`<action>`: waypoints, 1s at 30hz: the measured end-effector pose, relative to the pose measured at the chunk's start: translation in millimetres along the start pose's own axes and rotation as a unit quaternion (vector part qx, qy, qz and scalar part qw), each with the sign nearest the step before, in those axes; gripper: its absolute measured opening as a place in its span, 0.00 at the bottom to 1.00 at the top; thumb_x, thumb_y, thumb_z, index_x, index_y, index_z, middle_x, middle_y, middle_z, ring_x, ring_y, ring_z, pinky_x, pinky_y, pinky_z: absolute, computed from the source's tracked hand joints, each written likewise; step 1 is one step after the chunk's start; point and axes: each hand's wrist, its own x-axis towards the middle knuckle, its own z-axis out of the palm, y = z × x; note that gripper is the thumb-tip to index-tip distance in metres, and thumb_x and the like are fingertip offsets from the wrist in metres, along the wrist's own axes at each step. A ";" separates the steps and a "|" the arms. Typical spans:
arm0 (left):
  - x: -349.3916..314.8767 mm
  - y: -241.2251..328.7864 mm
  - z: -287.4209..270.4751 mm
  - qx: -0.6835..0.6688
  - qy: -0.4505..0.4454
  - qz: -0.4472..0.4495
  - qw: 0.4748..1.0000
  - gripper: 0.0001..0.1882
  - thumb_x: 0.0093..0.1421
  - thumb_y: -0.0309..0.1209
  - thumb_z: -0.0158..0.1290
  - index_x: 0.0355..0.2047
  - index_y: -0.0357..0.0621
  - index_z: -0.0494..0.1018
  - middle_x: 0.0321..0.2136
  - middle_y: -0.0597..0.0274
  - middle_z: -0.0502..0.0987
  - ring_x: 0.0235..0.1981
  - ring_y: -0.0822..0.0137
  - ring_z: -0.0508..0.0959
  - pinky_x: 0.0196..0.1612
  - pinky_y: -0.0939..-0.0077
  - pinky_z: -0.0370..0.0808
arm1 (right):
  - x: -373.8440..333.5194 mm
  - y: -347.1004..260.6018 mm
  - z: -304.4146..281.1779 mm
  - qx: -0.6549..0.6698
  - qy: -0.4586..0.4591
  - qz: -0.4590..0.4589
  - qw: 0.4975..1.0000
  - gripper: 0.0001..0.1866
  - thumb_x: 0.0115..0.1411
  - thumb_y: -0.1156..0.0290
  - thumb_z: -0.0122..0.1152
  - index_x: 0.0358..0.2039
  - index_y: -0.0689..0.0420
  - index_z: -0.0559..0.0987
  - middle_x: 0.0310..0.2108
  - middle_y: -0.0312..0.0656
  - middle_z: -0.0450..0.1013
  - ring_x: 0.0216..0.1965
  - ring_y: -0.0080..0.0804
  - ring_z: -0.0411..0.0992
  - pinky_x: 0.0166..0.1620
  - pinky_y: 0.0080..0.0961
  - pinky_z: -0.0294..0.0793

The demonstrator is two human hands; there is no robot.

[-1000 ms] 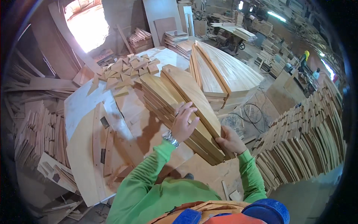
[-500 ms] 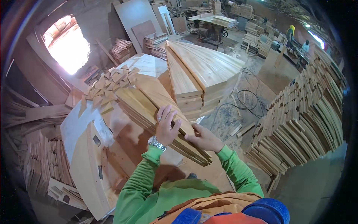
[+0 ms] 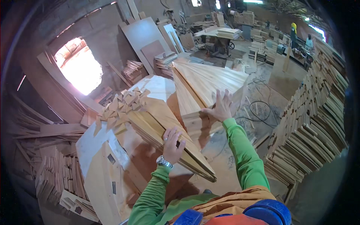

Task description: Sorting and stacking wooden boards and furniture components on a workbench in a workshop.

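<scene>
A stack of long tapered wooden boards (image 3: 157, 122) lies slantwise on the workbench, its narrow end toward me. My left hand (image 3: 173, 147), with a metal watch at the wrist, is on this stack, fingers curled over the edge of an upper board and thumb apart from them. Just beyond stands a second, fan-shaped stack of tapered boards (image 3: 213, 80) with a brown strip along its top. My right hand (image 3: 221, 107) is at the near edge of that stack, fingers spread and holding nothing.
Small triangular offcuts (image 3: 120, 107) are heaped at the bench's far left. A tall row of stacked boards (image 3: 307, 123) curves along the right. A black cable (image 3: 262, 110) loops on the floor. Two other people (image 3: 294, 33) are far off at the right.
My right hand has left the narrow end of the long boards and moved up and away to the fan-shaped stack, its fingers opening. My left hand stays on the long boards.
</scene>
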 end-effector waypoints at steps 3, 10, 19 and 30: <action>0.1 4.7 -1.1 -0.005 0.000 -0.009 1.000 0.22 0.67 0.37 0.60 0.57 0.38 0.78 0.67 0.41 0.73 0.71 0.34 0.64 0.75 0.43 0.58 | 0.3 13.4 7.2 -0.018 0.036 -0.044 0.998 0.61 0.44 0.36 0.82 0.72 0.54 0.65 0.69 0.68 0.52 0.72 0.74 0.48 0.70 0.72 0.54; -4.4 0.7 -4.9 -0.041 0.025 -0.036 0.998 0.26 0.64 0.41 0.63 0.58 0.38 0.77 0.68 0.35 0.68 0.71 0.34 0.61 0.75 0.44 0.55 | -8.3 15.8 -10.6 0.049 0.043 -0.086 0.994 0.51 0.42 0.41 0.83 0.64 0.53 0.75 0.64 0.66 0.57 0.67 0.66 0.52 0.70 0.62 0.54; 59.4 65.0 2.5 -0.026 -0.023 0.067 0.997 0.35 0.60 0.38 0.66 0.67 0.46 0.71 0.74 0.36 0.55 0.73 0.31 0.54 0.74 0.39 0.55 | -101.9 33.8 -89.1 0.028 0.091 -0.100 0.990 0.49 0.39 0.45 0.85 0.60 0.55 0.78 0.59 0.61 0.64 0.65 0.62 0.57 0.67 0.59 0.58; 115.3 104.6 76.4 -0.080 -0.031 0.278 0.957 0.34 0.55 0.27 0.66 0.64 0.50 0.72 0.69 0.43 0.66 0.71 0.35 0.60 0.74 0.41 0.59 | -216.3 -19.1 -260.5 -0.003 0.106 -0.076 0.991 0.51 0.41 0.45 0.84 0.63 0.57 0.74 0.68 0.62 0.53 0.65 0.61 0.54 0.69 0.56 0.58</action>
